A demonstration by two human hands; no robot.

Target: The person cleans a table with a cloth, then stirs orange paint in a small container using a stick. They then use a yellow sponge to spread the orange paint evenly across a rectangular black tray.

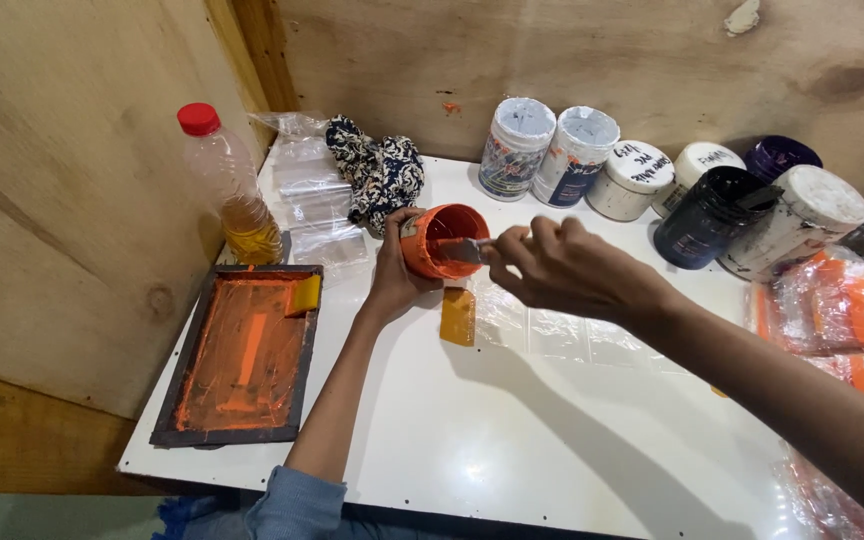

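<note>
Clenched around the tilted orange paint tub (444, 240) at its 9 o'clock wall, left hand (392, 272) steadies this light, rigid, likely slippery container while my right hand (562, 268) pinches a thin stiff spatula (462, 250) inside it.

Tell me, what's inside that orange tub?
Orange paint coats the tub's inner wall, and a flat blade from the right hand reaches in. The left hand tilts it; its bottom is hidden.
</note>
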